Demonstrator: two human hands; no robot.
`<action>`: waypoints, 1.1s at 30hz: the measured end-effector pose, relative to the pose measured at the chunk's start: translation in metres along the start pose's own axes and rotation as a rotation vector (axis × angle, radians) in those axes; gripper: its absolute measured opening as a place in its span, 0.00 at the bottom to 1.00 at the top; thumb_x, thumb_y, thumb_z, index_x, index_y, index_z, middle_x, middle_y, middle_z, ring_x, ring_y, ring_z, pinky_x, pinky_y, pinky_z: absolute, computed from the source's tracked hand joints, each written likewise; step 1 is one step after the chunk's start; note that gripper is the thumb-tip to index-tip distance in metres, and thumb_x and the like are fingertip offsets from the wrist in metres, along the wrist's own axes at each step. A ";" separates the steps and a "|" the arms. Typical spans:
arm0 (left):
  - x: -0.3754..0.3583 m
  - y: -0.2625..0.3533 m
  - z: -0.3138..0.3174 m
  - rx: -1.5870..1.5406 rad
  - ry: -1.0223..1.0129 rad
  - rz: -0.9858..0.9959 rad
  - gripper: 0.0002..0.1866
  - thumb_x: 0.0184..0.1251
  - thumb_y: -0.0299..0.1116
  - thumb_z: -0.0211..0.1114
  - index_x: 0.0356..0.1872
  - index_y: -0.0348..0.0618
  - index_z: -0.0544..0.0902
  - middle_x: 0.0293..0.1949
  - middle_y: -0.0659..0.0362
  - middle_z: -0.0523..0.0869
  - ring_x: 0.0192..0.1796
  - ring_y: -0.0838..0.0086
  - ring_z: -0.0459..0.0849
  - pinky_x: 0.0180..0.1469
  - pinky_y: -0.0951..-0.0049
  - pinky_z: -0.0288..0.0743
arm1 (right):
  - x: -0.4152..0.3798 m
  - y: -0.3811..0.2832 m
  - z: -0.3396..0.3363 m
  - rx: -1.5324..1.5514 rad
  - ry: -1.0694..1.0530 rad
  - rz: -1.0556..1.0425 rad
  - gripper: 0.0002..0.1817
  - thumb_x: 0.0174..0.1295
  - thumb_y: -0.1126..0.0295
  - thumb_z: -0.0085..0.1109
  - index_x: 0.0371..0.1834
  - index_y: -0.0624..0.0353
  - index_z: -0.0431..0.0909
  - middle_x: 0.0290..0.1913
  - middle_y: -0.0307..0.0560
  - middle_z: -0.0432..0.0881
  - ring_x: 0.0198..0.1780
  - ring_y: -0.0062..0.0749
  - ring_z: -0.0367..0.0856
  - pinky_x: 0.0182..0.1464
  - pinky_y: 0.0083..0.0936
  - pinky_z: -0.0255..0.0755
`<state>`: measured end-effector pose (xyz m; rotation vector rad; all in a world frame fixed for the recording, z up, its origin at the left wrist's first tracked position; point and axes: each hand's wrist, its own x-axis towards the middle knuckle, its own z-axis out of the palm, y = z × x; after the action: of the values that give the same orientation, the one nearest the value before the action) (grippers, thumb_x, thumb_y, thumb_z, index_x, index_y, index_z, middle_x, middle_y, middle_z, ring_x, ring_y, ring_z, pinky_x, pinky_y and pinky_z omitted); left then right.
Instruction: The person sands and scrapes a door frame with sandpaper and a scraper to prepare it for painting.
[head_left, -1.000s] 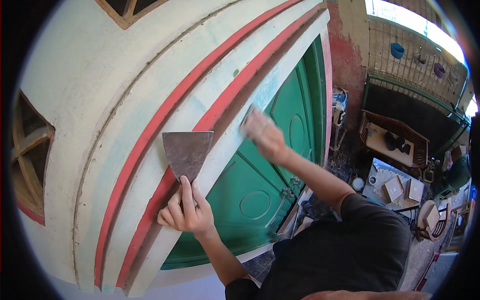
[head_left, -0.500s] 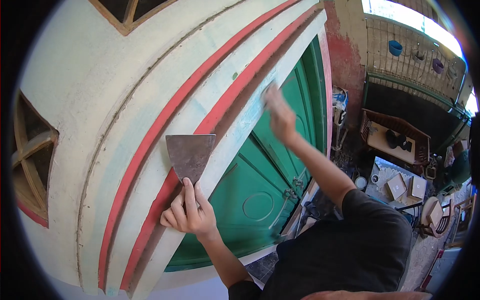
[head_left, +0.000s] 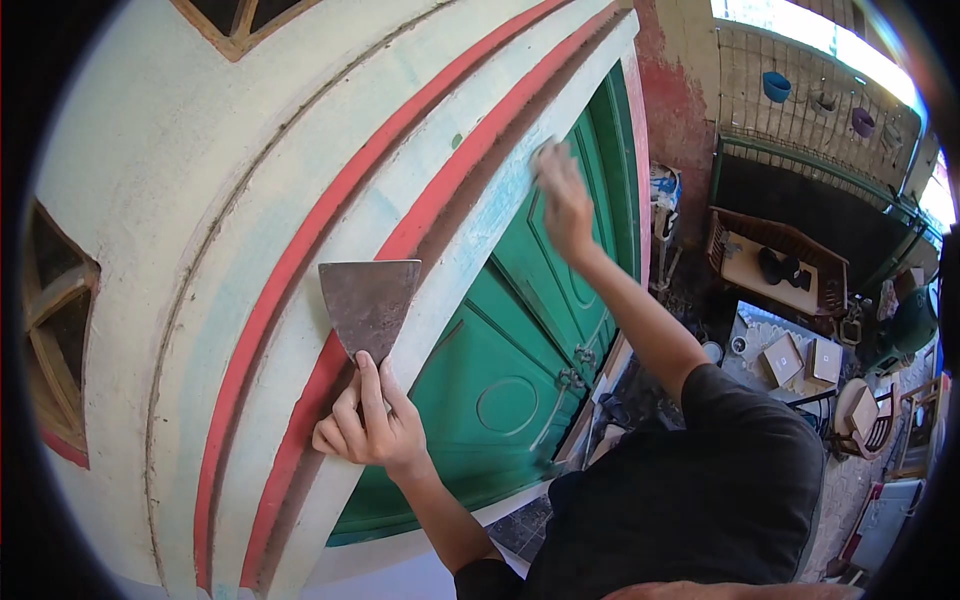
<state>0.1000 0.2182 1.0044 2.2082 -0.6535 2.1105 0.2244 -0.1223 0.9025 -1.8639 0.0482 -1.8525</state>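
Observation:
My left hand (head_left: 372, 415) holds a wide-bladed scraper (head_left: 370, 300) upright by its lower end, fingers closed round it. The blade stands in front of the red and white bands of the door surround. Farther up, my right hand (head_left: 566, 205) is at the white inner band (head_left: 500, 200), where pale blue patches show through. Its fingers are bent and slightly blurred; a small greyish edge shows at the fingertips, but what it is cannot be made out. Just below that band is the green double door (head_left: 510, 390).
Wooden-framed wall openings (head_left: 60, 320) lie at the left. On the right are a wooden bench (head_left: 780, 270), a table (head_left: 750, 330) with boxes, and a chair (head_left: 870, 430). Small pots (head_left: 776, 87) hang on a wire grille.
The view has shifted slightly, moving the surroundings left. My right hand has moved a little along the white band. My left hand keeps hold of the scraper.

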 end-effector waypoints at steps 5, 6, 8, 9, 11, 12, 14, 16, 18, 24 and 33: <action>0.002 0.001 0.000 -0.002 0.017 -0.014 0.13 0.68 0.40 0.79 0.52 0.55 0.96 0.33 0.72 0.88 0.34 0.71 0.72 0.44 0.65 0.62 | 0.016 0.027 0.010 0.003 -0.046 0.339 0.27 0.79 0.71 0.56 0.80 0.57 0.71 0.76 0.61 0.76 0.79 0.56 0.70 0.79 0.44 0.64; 0.001 0.001 -0.001 0.000 0.015 -0.012 0.13 0.68 0.40 0.79 0.52 0.55 0.96 0.33 0.72 0.88 0.34 0.71 0.72 0.44 0.65 0.62 | 0.011 0.025 0.010 0.067 -0.085 0.428 0.29 0.79 0.70 0.56 0.83 0.57 0.68 0.78 0.60 0.74 0.78 0.54 0.70 0.78 0.42 0.64; 0.001 0.001 -0.002 0.004 0.006 -0.011 0.13 0.68 0.40 0.79 0.51 0.55 0.96 0.33 0.72 0.88 0.34 0.71 0.72 0.44 0.65 0.61 | 0.009 0.029 0.007 0.121 -0.121 0.401 0.34 0.76 0.70 0.58 0.84 0.58 0.64 0.81 0.60 0.70 0.76 0.53 0.70 0.78 0.40 0.64; 0.001 0.001 -0.002 -0.001 0.009 -0.009 0.13 0.68 0.40 0.79 0.52 0.54 0.96 0.33 0.72 0.88 0.34 0.71 0.72 0.44 0.65 0.61 | 0.008 0.031 0.004 0.174 -0.150 0.373 0.38 0.73 0.70 0.61 0.86 0.59 0.61 0.84 0.60 0.66 0.74 0.52 0.71 0.78 0.39 0.64; 0.001 0.001 -0.001 -0.006 0.017 -0.008 0.13 0.68 0.40 0.79 0.52 0.54 0.96 0.33 0.72 0.88 0.34 0.72 0.72 0.44 0.65 0.61 | 0.007 0.033 -0.006 0.165 -0.214 0.338 0.43 0.68 0.71 0.63 0.87 0.59 0.58 0.85 0.61 0.62 0.73 0.53 0.70 0.78 0.39 0.63; 0.001 0.000 -0.001 -0.002 0.018 -0.006 0.13 0.68 0.40 0.79 0.51 0.54 0.96 0.33 0.72 0.88 0.34 0.71 0.72 0.44 0.65 0.61 | 0.008 0.034 -0.009 0.153 -0.278 0.301 0.48 0.63 0.72 0.65 0.88 0.60 0.55 0.86 0.61 0.59 0.72 0.54 0.69 0.79 0.39 0.62; 0.000 0.001 0.000 -0.003 0.019 -0.005 0.13 0.68 0.40 0.79 0.51 0.54 0.96 0.33 0.72 0.88 0.34 0.71 0.72 0.44 0.64 0.61 | 0.010 0.033 -0.004 0.097 -0.221 0.233 0.51 0.58 0.71 0.68 0.87 0.62 0.55 0.85 0.64 0.61 0.73 0.58 0.68 0.78 0.43 0.61; 0.000 0.001 0.000 0.010 0.013 -0.009 0.13 0.68 0.39 0.79 0.51 0.54 0.96 0.33 0.71 0.87 0.34 0.71 0.72 0.43 0.64 0.61 | 0.011 0.024 0.000 -0.006 -0.159 0.166 0.58 0.50 0.71 0.73 0.87 0.66 0.53 0.84 0.66 0.62 0.75 0.60 0.68 0.77 0.47 0.59; 0.000 0.002 0.000 0.008 0.009 -0.010 0.13 0.68 0.39 0.79 0.51 0.53 0.96 0.32 0.71 0.87 0.33 0.71 0.72 0.43 0.64 0.61 | 0.009 0.016 0.005 -0.025 -0.164 0.208 0.59 0.50 0.71 0.74 0.87 0.66 0.52 0.84 0.66 0.62 0.75 0.60 0.69 0.77 0.48 0.59; 0.000 0.001 -0.001 0.011 0.005 0.003 0.13 0.68 0.39 0.79 0.51 0.53 0.96 0.32 0.70 0.87 0.33 0.71 0.72 0.43 0.64 0.61 | 0.010 0.028 -0.001 -0.168 -0.202 0.155 0.56 0.51 0.79 0.72 0.87 0.65 0.53 0.81 0.65 0.68 0.64 0.60 0.76 0.66 0.45 0.76; -0.002 0.000 0.000 0.012 0.002 0.012 0.13 0.67 0.38 0.79 0.51 0.51 0.96 0.33 0.70 0.88 0.33 0.71 0.71 0.43 0.64 0.61 | 0.042 0.059 0.001 -0.288 -0.118 0.119 0.49 0.53 0.93 0.56 0.84 0.59 0.62 0.77 0.60 0.75 0.65 0.61 0.79 0.65 0.43 0.78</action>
<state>0.1004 0.2190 1.0023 2.2139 -0.6581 2.1273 0.2476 -0.1885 0.9194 -2.1096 0.3953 -1.7240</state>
